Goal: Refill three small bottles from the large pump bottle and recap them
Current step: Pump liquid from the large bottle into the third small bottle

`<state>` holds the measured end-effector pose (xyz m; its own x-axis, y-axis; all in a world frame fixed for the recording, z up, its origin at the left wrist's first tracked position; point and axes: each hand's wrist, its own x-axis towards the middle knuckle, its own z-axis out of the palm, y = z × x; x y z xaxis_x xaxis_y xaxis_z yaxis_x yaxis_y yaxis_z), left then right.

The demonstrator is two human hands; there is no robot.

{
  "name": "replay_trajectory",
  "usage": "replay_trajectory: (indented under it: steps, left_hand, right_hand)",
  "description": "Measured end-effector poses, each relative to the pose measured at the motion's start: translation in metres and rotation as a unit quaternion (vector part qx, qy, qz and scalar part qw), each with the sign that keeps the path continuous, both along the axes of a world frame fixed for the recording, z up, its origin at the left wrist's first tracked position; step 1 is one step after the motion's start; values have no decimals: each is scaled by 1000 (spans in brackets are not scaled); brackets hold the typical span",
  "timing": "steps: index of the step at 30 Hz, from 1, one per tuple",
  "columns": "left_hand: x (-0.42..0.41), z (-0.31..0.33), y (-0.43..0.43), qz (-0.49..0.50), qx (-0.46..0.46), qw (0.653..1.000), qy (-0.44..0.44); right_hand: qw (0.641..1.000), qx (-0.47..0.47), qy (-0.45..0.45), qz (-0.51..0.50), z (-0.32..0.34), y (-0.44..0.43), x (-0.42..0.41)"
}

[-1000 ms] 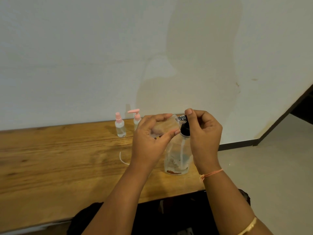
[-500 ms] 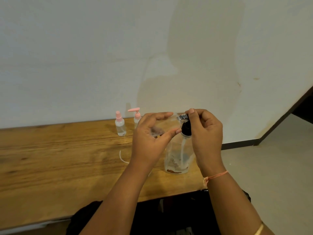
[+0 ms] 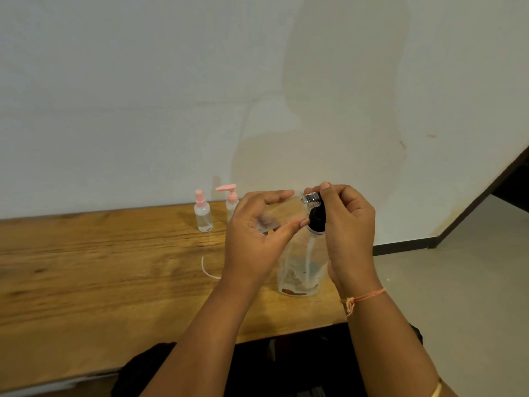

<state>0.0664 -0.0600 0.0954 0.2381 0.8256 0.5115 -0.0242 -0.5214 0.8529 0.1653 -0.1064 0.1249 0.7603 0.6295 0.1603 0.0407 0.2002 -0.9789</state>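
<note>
Pink caps are showing at the back of the wooden table (image 3: pixel 86 282), where a small spray bottle (image 3: pixel 203 217) and a small pump bottle (image 3: pixel 231 202) are standing upright side by side close to the wall, the second partly hidden behind the left hand (image 3: pixel 254 239); a thin white tube (image 3: pixel 206 269) is lying curved on the wood just left of that wrist; the large pump bottle (image 3: pixel 299 270), clear with a little liquid low inside, is standing near the table's right front corner, its upper part covered by both hands; the left hand is curling forefinger and thumb around a small clear bottle (image 3: pixel 267 222), held sideways and too blurred to tell which way its mouth points; the right hand (image 3: pixel 350 227) is wrapping its fingers round the black pump head (image 3: pixel 317 220), forefinger tip resting on the silvery nozzle (image 3: pixel 310 198); an orange thread (image 3: pixel 365 296) is circling the right wrist; the white wall (image 3: pixel 143 96) behind is carrying a pale stain, and grey floor (image 3: pixel 458 296) with a dark skirting board (image 3: pixel 403 247) is running off to the right.
</note>
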Motion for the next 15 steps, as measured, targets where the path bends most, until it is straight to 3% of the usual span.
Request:
replay_trajectory:
  steps: [5,11,15]
  left_hand:
    - [-2,0,1,-1,-28,999,16]
    - [-2,5,-4,5,-9,1000,14]
    - [-1,6,-5,7,20,1000,6]
  right_hand:
    - [997,-1,-71,-12,-10,2,-4]
    - [999,19,12,29,-2,-2,-3]
    - [1000,10,-5,21,2,-2,0]
